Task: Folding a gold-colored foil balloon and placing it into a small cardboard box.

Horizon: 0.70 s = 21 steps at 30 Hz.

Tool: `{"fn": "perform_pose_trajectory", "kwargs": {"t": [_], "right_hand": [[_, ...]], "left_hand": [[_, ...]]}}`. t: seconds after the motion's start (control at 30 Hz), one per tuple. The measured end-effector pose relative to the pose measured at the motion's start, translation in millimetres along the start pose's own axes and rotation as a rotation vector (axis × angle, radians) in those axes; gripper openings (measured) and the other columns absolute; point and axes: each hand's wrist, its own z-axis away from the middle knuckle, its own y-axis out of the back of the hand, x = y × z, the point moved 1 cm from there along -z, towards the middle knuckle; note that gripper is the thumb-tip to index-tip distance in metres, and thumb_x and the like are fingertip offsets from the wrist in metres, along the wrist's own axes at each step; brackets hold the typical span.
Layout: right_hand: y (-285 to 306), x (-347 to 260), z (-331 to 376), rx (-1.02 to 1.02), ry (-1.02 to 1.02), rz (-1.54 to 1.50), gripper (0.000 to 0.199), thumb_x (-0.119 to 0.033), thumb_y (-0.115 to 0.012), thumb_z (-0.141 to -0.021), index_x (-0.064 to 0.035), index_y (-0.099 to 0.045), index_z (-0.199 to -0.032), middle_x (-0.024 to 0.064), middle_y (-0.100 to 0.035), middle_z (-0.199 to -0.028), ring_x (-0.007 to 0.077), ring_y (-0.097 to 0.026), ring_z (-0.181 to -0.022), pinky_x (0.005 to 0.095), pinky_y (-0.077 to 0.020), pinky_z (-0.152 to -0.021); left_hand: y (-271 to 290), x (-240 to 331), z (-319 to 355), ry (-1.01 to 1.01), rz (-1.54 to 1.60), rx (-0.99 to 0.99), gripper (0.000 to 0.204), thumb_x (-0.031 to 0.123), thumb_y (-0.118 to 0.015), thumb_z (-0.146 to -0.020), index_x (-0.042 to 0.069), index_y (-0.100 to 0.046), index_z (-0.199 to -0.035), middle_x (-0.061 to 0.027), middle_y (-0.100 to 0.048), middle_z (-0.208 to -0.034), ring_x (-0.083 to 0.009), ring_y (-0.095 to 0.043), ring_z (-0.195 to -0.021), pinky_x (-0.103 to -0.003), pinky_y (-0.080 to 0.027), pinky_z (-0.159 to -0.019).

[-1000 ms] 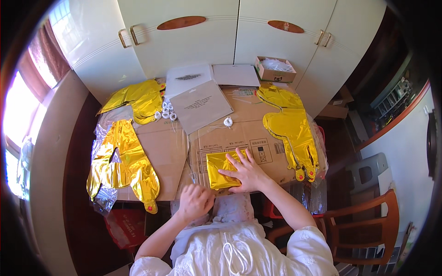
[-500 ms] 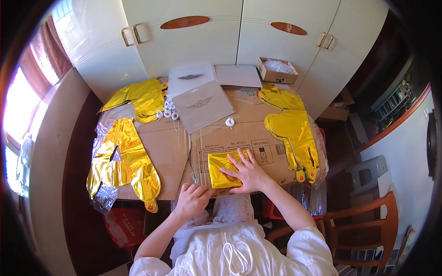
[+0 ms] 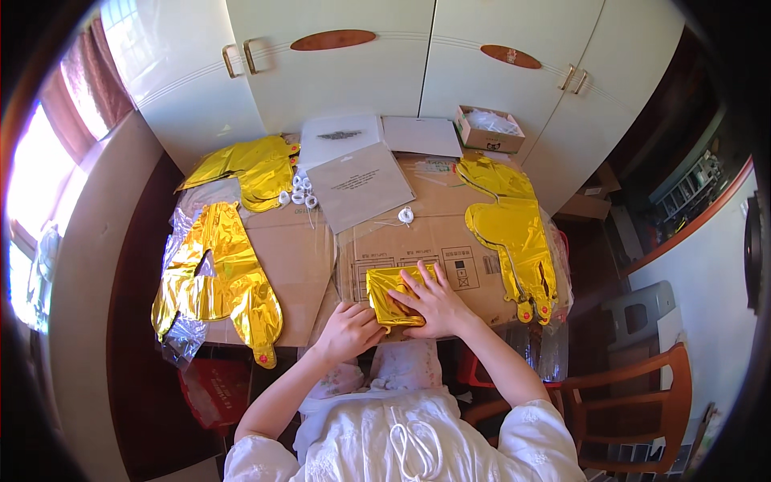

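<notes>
A gold foil balloon (image 3: 379, 287), folded flat into a small rectangle, lies at the near edge of the cardboard-covered table. My right hand (image 3: 434, 304) rests on it with fingers spread, pressing it down. At the packet's near left corner, my left hand (image 3: 350, 329) is closed, its curled fingertips pinching the foil edge. Flat, unfolded gold foil balloons lie around: an A-shaped one (image 3: 233, 277) to the left, another gold balloon (image 3: 261, 169) at the far left, and overlapping gold balloons (image 3: 510, 221) on the right.
Small white ribbon rolls (image 3: 299, 191) cluster near the far left, with one white roll (image 3: 405, 215) apart. A grey printed bag (image 3: 361, 189) lies mid-table. Behind stands an open box (image 3: 490, 128) of clear plastic. A wooden chair (image 3: 634, 402) is at my right.
My left hand has moved slightly up and right to the packet's corner, and the packet's near edge now looks lifted or creased there. My right hand stays spread on the foil.
</notes>
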Motion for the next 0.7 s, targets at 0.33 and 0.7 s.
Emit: {"fn": "perform_pose_trajectory", "kwargs": {"t": [0.33, 0.7], "right_hand": [[-2, 1, 2, 0.011, 0.000, 0.011, 0.094, -0.060, -0.071, -0.073, -0.0328, -0.030, -0.153, 0.0183, -0.029, -0.157, 0.0520, -0.020, -0.143, 0.0698, -0.0103, -0.113], [-1, 0, 1, 0.007, -0.007, -0.012, 0.095, -0.059, -0.074, -0.071, -0.0320, -0.032, -0.152, 0.0180, -0.027, -0.158, 0.0510, -0.017, -0.144, 0.0689, -0.0098, -0.113]], "left_hand": [[-2, 2, -1, -0.027, -0.033, -0.090, 0.012, 0.016, -0.074, -0.075, 0.010, -0.066, -0.082, -0.0018, -0.061, -0.081, -0.0187, -0.061, -0.079, -0.036, -0.045, -0.074], [-21, -1, 0, 0.315, 0.233, -0.018, 0.014, 0.017, -0.072, -0.076, 0.005, -0.068, -0.081, -0.0093, -0.061, -0.079, -0.0307, -0.060, -0.081, -0.043, -0.047, -0.075]]}}
